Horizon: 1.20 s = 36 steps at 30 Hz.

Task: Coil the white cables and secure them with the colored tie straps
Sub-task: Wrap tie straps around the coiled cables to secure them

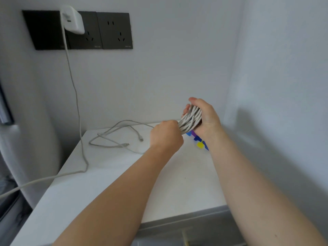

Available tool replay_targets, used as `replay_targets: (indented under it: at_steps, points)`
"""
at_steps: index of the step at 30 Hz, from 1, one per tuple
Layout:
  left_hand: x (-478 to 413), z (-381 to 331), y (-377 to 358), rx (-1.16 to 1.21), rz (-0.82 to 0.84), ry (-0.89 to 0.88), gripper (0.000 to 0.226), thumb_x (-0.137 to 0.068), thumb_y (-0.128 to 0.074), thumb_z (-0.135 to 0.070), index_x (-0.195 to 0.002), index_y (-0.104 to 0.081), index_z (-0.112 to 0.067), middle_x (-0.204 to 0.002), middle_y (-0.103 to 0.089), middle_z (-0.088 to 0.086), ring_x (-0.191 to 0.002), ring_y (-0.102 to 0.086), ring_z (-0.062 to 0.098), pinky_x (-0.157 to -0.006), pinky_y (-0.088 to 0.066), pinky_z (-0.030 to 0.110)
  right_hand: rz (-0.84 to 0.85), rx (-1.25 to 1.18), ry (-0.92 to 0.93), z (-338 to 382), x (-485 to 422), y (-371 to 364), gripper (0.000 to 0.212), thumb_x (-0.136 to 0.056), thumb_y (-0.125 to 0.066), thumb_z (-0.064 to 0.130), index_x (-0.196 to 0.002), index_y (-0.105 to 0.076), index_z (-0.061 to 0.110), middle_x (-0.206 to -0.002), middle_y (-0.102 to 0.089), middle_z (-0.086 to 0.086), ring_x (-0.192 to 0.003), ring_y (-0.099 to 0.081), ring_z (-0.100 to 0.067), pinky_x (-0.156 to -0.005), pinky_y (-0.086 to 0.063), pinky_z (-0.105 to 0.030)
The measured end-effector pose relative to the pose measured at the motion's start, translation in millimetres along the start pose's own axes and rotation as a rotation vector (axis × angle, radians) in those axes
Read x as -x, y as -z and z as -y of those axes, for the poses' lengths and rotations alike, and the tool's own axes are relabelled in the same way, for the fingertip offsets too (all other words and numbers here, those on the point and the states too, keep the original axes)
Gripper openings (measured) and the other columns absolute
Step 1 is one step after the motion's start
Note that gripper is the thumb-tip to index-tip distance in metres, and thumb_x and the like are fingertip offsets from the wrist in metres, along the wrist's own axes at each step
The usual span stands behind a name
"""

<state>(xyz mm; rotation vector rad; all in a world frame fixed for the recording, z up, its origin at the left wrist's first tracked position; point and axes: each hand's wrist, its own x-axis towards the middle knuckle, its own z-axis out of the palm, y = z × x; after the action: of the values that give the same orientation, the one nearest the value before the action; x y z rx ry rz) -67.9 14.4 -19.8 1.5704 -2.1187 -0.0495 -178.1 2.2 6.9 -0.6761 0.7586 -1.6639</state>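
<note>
**Head view: first cable coiled and held; strap not yet applied.**
The right hand (204,118) has its grip closed round a coiled bundle of white cable (190,120), held in the air above the far right of the white desk (124,174). The left hand (166,134) is curled into a fist at the bundle's lower end and appears to grip its strands; the contact itself is hidden. The blue, purple and yellow tie straps (199,141) lie on the desk just below the right wrist. A second, loose white cable (113,137) lies uncoiled on the desk. Judged next move: hold the loops with one grip, free the other, pick one strap and wrap it round the bundle.
</note>
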Motion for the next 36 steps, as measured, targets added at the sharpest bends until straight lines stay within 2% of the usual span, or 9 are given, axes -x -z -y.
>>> replay_targets:
  at_steps: [3, 8, 12, 14, 16, 21, 25, 29, 36]
  points:
    - [0, 9, 1, 0.015, 0.019, 0.053, 0.012, -0.078, -0.047, -0.005, -0.082, -0.05, -0.016, -0.093, -0.063, 0.01, -0.088, -0.059, 0.032, -0.067, -0.04, 0.03, -0.017, 0.281, 0.13, 3, -2, 8, 0.006, -0.082, -0.063, 0.007, -0.077, -0.067, 0.009, -0.07, -0.065, -0.009, -0.069, -0.064, -0.023, -0.069, -0.053, -0.033]
    - [-3, 20, 1, 0.099, 0.022, 0.158, 0.022, -0.077, -0.048, -0.004, -0.091, -0.061, -0.013, -0.094, -0.065, 0.01, -0.089, -0.06, 0.031, -0.071, -0.045, 0.03, -0.26, 0.594, 0.323, 11, -15, 26, 0.02, -0.086, -0.05, 0.019, -0.074, -0.065, 0.014, -0.076, -0.069, -0.007, -0.073, -0.064, -0.02, -0.07, -0.049, -0.03]
    - [-5, 30, -1, 0.126, 0.036, 0.221, 0.021, -0.076, -0.048, -0.004, -0.091, -0.061, -0.012, -0.095, -0.066, 0.01, -0.09, -0.061, 0.032, -0.07, -0.045, 0.029, -0.428, 1.069, 0.31, 11, -37, 53, 0.028, -0.08, -0.047, 0.008, -0.085, -0.059, -0.016, -0.099, -0.062, -0.033, -0.091, -0.058, -0.044, -0.06, -0.042, -0.035]
    - [-5, 33, -1, 0.135, 0.038, 0.25, 0.019, -0.076, -0.049, -0.005, -0.089, -0.06, -0.012, -0.098, -0.066, 0.011, -0.093, -0.061, 0.032, -0.073, -0.046, 0.03, -0.369, 1.398, 0.182, 12, -45, 58, 0.024, -0.084, -0.049, 0.006, -0.09, -0.057, -0.016, -0.106, -0.061, -0.03, -0.097, -0.058, -0.041, -0.059, -0.042, -0.03]
    - [-5, 35, 0, 0.144, 0.04, 0.266, 0.014, -0.076, -0.049, -0.005, -0.085, -0.057, -0.013, -0.1, -0.065, 0.012, -0.093, -0.06, 0.032, -0.074, -0.046, 0.03, -0.314, 1.612, 0.114, 12, -45, 58, 0.025, -0.088, -0.049, 0.007, -0.102, -0.065, -0.006, -0.109, -0.064, -0.02, -0.102, -0.06, -0.035, -0.074, -0.049, -0.029]
    - [-5, 37, -1, 0.14, 0.04, 0.257, 0.017, -0.076, -0.05, -0.006, -0.089, -0.059, -0.012, -0.099, -0.064, 0.01, -0.092, -0.06, 0.031, -0.07, -0.043, 0.028, -0.179, 1.821, 0.109, 7, -47, 49, 0.039, -0.082, -0.04, -0.002, -0.109, -0.067, 0.005, -0.113, -0.065, -0.013, -0.103, -0.06, -0.032, -0.09, -0.05, -0.036]
    - [-7, 40, -1, 0.132, 0.041, 0.265, 0.017, -0.076, -0.048, -0.005, -0.086, -0.058, -0.014, -0.097, -0.064, 0.009, -0.088, -0.059, 0.029, -0.07, -0.044, 0.028, -0.037, 2.059, 0.126, 3, -59, 36, 0.047, -0.087, -0.042, 0.002, -0.127, -0.057, 0.021, -0.132, -0.052, -0.009, -0.119, -0.046, -0.032, -0.099, -0.042, -0.036]
    - [-10, 43, -1, 0.116, 0.036, 0.256, 0.019, -0.076, -0.047, -0.004, -0.087, -0.058, -0.014, -0.1, -0.065, 0.009, -0.093, -0.061, 0.031, -0.073, -0.045, 0.029, 0.116, 2.199, 0.149, -6, -73, 31, 0.042, -0.091, -0.05, 0.011, -0.131, -0.053, 0.025, -0.134, -0.048, -0.007, -0.121, -0.044, -0.029, -0.09, -0.04, -0.032]
    - [-11, 44, -3, 0.1, 0.034, 0.248, 0.023, -0.077, -0.048, -0.006, -0.094, -0.062, -0.013, -0.103, -0.065, 0.009, -0.097, -0.061, 0.03, -0.077, -0.048, 0.03, 0.143, 2.157, 0.161, -12, -88, 23, 0.02, -0.084, -0.059, 0.013, -0.1, -0.067, 0.003, -0.106, -0.067, -0.017, -0.096, -0.063, -0.033, -0.073, -0.047, -0.032]
